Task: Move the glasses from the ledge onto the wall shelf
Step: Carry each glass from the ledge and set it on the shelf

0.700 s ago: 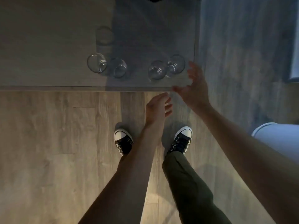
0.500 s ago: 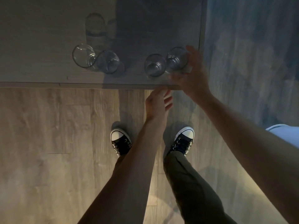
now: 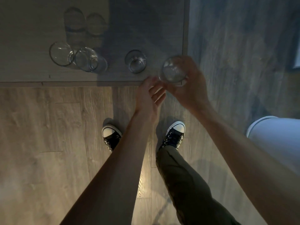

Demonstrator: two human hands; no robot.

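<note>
Wood-plank floor runs from 3 through 9 o'clock. Lighting is dim, with a brighter patch on the boards at 6 o'clock.

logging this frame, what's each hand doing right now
Left hand: open, holding nothing, fingers loosely spread near the ledge edge.
Right hand: closed around a clear glass.

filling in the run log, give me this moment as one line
phase: pickup | right hand: gripping rightmost glass at ledge corner | left hand: open, empty, beside it | three glasses on ledge
</note>
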